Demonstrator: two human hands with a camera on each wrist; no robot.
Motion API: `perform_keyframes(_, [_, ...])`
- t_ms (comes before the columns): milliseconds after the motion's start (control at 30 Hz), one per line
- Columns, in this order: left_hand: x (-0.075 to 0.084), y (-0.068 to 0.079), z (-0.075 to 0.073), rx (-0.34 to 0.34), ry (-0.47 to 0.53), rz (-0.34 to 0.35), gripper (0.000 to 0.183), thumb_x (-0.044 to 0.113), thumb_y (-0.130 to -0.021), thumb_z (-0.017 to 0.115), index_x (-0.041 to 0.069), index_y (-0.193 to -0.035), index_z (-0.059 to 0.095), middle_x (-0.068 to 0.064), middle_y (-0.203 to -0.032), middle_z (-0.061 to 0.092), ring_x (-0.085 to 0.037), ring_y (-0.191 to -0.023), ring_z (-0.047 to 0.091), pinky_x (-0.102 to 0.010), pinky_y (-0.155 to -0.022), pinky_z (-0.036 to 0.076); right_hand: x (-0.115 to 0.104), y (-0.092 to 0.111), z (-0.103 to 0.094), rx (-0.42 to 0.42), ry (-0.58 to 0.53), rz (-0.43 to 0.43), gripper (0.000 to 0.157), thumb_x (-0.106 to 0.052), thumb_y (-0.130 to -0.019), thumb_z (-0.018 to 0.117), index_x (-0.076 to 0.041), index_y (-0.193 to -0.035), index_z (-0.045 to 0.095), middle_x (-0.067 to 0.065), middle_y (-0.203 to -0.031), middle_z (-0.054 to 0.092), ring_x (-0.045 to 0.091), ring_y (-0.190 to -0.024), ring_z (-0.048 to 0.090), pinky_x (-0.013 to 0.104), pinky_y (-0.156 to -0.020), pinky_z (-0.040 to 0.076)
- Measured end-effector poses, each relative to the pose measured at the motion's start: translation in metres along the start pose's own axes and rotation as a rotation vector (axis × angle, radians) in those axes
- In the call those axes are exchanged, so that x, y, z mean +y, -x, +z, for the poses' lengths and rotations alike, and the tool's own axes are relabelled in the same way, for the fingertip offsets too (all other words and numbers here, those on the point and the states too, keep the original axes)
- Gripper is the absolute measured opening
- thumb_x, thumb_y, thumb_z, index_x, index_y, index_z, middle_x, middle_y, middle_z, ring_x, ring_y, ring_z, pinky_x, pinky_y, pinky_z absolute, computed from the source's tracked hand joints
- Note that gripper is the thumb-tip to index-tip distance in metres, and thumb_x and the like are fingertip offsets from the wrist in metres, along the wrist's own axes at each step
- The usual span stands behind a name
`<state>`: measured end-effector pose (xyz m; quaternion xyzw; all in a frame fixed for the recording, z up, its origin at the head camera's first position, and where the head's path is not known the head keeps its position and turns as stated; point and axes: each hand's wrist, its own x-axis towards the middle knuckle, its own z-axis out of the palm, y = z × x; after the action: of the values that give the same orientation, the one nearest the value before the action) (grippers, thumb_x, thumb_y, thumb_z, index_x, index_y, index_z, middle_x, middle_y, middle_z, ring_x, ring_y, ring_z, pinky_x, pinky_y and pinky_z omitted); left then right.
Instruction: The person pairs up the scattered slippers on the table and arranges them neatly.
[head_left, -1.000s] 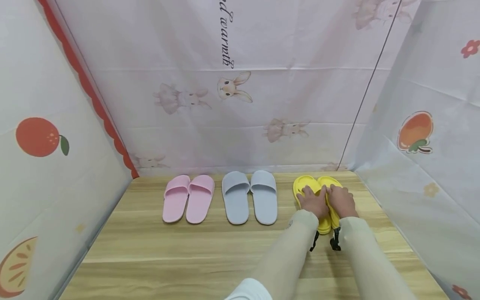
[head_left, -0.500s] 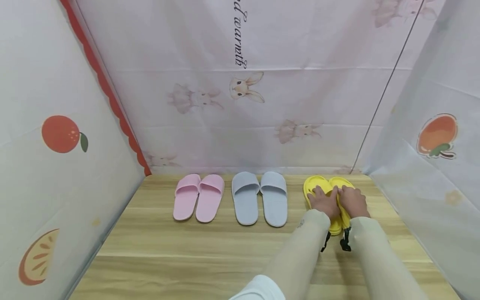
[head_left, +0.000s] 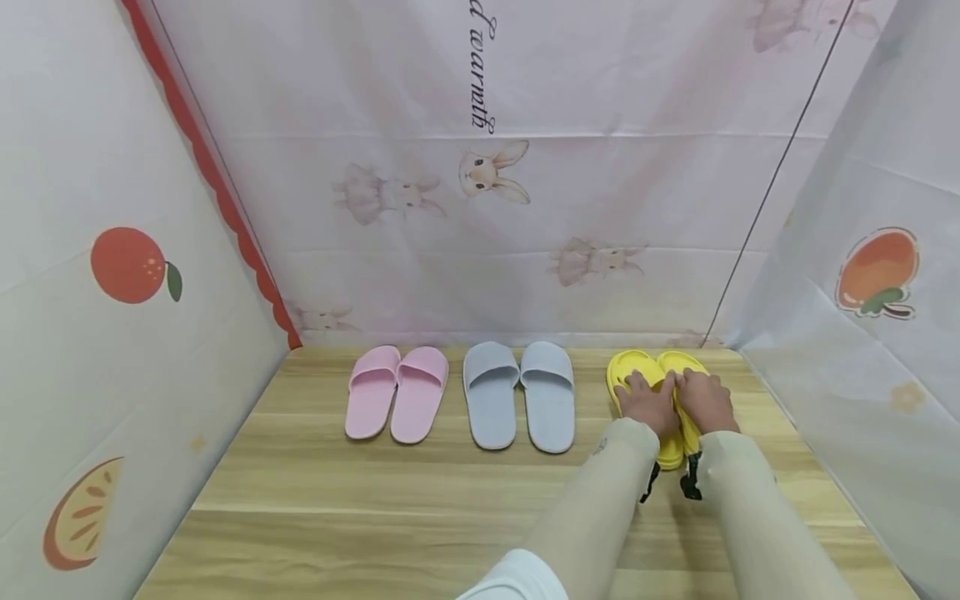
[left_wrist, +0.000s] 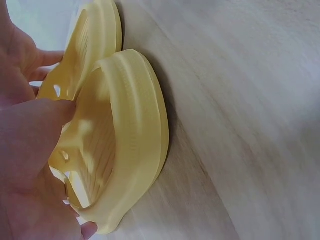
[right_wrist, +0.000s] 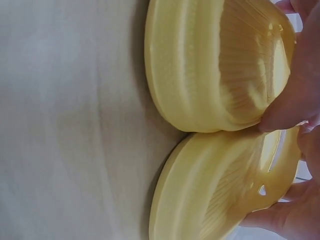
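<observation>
A pair of yellow slippers stands side by side at the right of the wooden surface, toes toward the back wall. My left hand (head_left: 651,408) spans the left yellow slipper (left_wrist: 137,115), thumb at its inner rim and fingers over its upper. My right hand (head_left: 707,402) holds the right yellow slipper (right_wrist: 190,65) the same way, its thumb near the left one. In the right wrist view the heels touch the surface and each other. The hands hide much of both uppers in the head view.
Grey slippers (head_left: 491,408) and pink slippers (head_left: 420,404) stand in pairs to the left, also toes to the wall. The wooden surface (head_left: 360,517) ends at a printed back wall (head_left: 420,283), with a left wall (head_left: 67,375) and a right wall (head_left: 825,375) enclosing it.
The whole head view slid to the right in the first half second, then stayed nearly still. Both hands keep their hold on the yellow slippers, which have not visibly moved on the surface.
</observation>
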<state>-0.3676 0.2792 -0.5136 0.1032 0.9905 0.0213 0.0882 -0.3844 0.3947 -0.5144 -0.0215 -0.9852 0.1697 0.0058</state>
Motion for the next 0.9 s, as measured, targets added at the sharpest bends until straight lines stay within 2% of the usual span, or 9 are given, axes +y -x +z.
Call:
perform_keyframes(67, [-0.004, -0.003, 0.000, 0.006, 0.020, 0.015, 0.064, 0.056, -0.103, 0.040, 0.057, -0.155, 0.003, 0.005, -0.165, 0.026, -0.015, -0.153, 0.020, -0.045, -0.120, 0.026, -0.005, 0.001, -0.001, 0.005, -0.004, -0.005, 0.042, -0.018, -0.109, 0.036, 0.018, -0.118, 0.056, 0.043, -0.113, 0.058, 0.063, -0.102, 0.053, 0.070, -0.082, 0.043])
perform_keyframes(233, [-0.017, 0.002, -0.001, 0.027, 0.068, 0.044, 0.069, 0.057, -0.100, 0.046, 0.053, -0.157, 0.007, 0.002, -0.163, 0.028, -0.016, -0.153, 0.021, -0.047, -0.117, 0.029, -0.011, 0.002, 0.006, -0.007, -0.025, 0.013, 0.048, -0.023, -0.111, 0.032, 0.017, -0.129, 0.050, 0.046, -0.120, 0.053, 0.064, -0.108, 0.050, 0.071, -0.089, 0.041])
perform_keyframes(433, [-0.022, 0.005, -0.001, 0.029, 0.057, 0.016, 0.074, 0.062, -0.097, 0.047, 0.049, -0.159, 0.008, 0.003, -0.160, 0.033, -0.015, -0.148, 0.028, -0.041, -0.107, 0.038, -0.010, 0.007, 0.017, -0.031, -0.065, 0.079, 0.055, -0.031, -0.111, 0.027, 0.010, -0.143, 0.042, 0.048, -0.129, 0.045, 0.066, -0.113, 0.045, 0.073, -0.089, 0.042])
perform_keyframes(533, [-0.025, 0.000, -0.001, 0.031, 0.099, 0.024, 0.074, 0.062, -0.096, 0.048, 0.047, -0.159, 0.013, 0.005, -0.157, 0.037, -0.013, -0.144, 0.033, -0.039, -0.105, 0.040, -0.007, 0.011, 0.015, -0.053, -0.072, 0.114, 0.063, -0.041, -0.110, 0.023, 0.006, -0.151, 0.035, 0.048, -0.134, 0.040, 0.067, -0.114, 0.045, 0.073, -0.085, 0.043])
perform_keyframes(667, [-0.031, -0.009, -0.005, 0.038, 0.174, 0.084, 0.068, 0.062, -0.097, 0.049, 0.044, -0.158, 0.024, 0.008, -0.154, 0.043, -0.013, -0.142, 0.039, -0.038, -0.107, 0.042, 0.002, 0.014, 0.007, -0.085, -0.045, 0.129, 0.077, -0.054, -0.107, 0.017, 0.006, -0.155, 0.023, 0.049, -0.140, 0.031, 0.069, -0.119, 0.039, 0.075, -0.085, 0.041])
perform_keyframes(800, [-0.045, -0.015, -0.014, 0.070, 0.184, 0.148, 0.062, 0.064, -0.099, 0.042, 0.043, -0.156, 0.029, 0.006, -0.155, 0.043, -0.017, -0.143, 0.039, -0.039, -0.108, 0.042, 0.009, 0.015, -0.002, -0.050, -0.035, 0.113, 0.086, -0.061, -0.104, 0.016, 0.009, -0.154, 0.020, 0.048, -0.143, 0.027, 0.069, -0.126, 0.029, 0.077, -0.091, 0.037])
perform_keyframes(900, [-0.060, -0.016, -0.023, 0.107, 0.139, 0.184, 0.062, 0.067, -0.100, 0.035, 0.044, -0.157, 0.028, 0.003, -0.159, 0.038, -0.019, -0.146, 0.036, -0.040, -0.111, 0.041, 0.007, 0.013, -0.005, 0.028, -0.008, 0.012, 0.087, -0.060, -0.105, 0.017, 0.012, -0.151, 0.027, 0.047, -0.143, 0.031, 0.066, -0.129, 0.029, 0.075, -0.101, 0.031])
